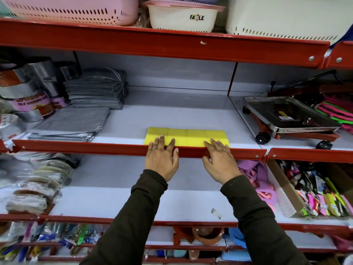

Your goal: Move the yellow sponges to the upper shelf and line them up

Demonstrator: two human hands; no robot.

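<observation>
Several yellow sponges (186, 136) lie side by side in one straight row on the white upper shelf (172, 115), just behind its red front lip (95, 147). My left hand (162, 159) rests flat over the lip, fingers spread, with the fingertips on the left end of the row. At the right end, the fingers of my right hand (219, 159) lie flat on the last sponge. Neither hand grips anything. The white shelf below (152, 197) shows no sponges where I can see it.
Folded grey cloths (91, 104) and foil rolls (28, 96) stand left of the sponges. A steel trolley on wheels (290, 119) sits to the right. Plastic baskets (183, 16) fill the top shelf. Packaged goods crowd the lower shelves at both sides.
</observation>
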